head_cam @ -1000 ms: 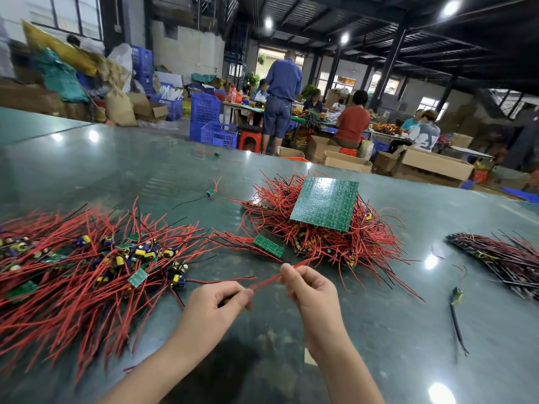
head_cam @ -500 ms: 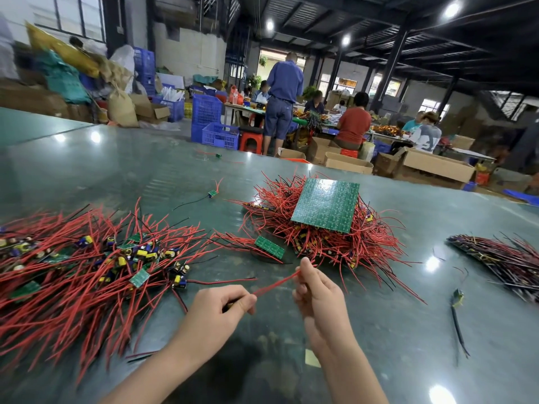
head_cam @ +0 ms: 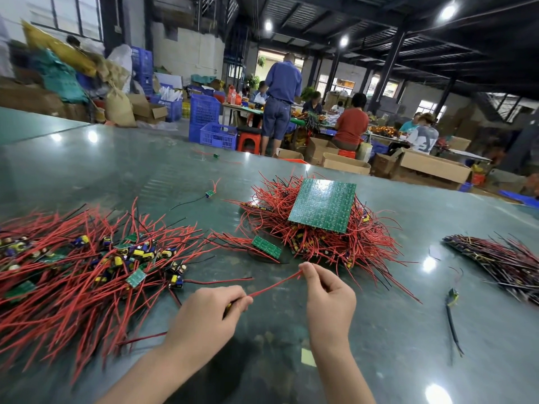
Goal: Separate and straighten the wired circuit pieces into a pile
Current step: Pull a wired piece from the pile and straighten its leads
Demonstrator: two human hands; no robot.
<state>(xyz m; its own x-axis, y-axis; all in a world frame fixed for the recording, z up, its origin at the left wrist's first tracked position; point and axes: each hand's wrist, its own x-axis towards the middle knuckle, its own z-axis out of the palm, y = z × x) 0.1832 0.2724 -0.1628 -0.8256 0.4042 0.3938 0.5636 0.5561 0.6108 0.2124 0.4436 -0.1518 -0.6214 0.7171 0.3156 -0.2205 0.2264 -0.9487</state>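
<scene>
**One red wire pulled taut between two hands**

The left hand point(head_cam: 204, 313) pinches the near end of a single red wire point(head_cam: 274, 285), its grip pressed tight with fingers curled; a small yellow part shows just inside that grip. The right hand point(head_cam: 329, 298) pinches the far end of the same wire between thumb and fingertip. The wire runs straight between them, above the green bench point(head_cam: 379, 360).

Three heaps lie on the bench. Left of the left hand spreads a wide pile of wired circuit pieces point(head_cam: 81, 266), red leads fanned out. Beyond the right hand sits a tangled heap point(head_cam: 315, 240) with one large green board point(head_cam: 323, 204) on top and one small green board point(head_cam: 266, 246) at its near edge. Far right of the right hand lies a darker bundle point(head_cam: 495, 260). One loose piece point(head_cam: 452, 297) with a black lead lies right of the right hand; another loose piece point(head_cam: 209, 193) lies beyond both hands.
</scene>
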